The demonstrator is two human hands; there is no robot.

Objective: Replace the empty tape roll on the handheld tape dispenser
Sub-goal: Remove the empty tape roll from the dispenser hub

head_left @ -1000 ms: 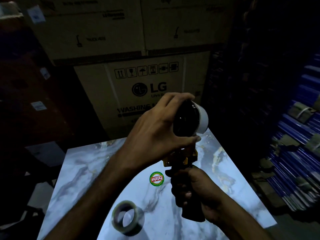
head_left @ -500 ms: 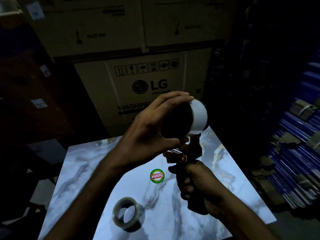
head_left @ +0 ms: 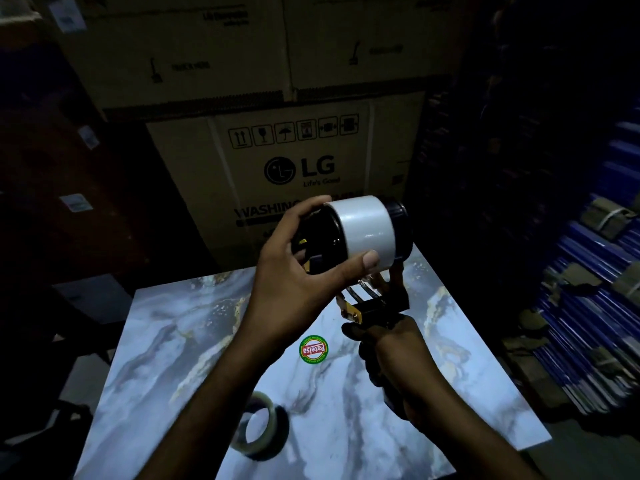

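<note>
The left hand (head_left: pixel 291 271) gripped the white tape roll (head_left: pixel 363 230) at the dispenser (head_left: pixel 374 306) head, the right hand (head_left: pixel 391 355) clenched its handle, and the empty roll (head_left: pixel 263 434) lay at 7 o'clock on the desk (head_left: pixel 166 358).

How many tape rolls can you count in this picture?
2: a white roll held by the left hand at the dispenser, and a roll lying on the marble table.

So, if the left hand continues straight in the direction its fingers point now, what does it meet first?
The left hand already grips the white tape roll, fingers pointing up and right. Past the roll, the dispenser's dark hub seems next, then probably the LG carton behind; depth is unclear.
</note>
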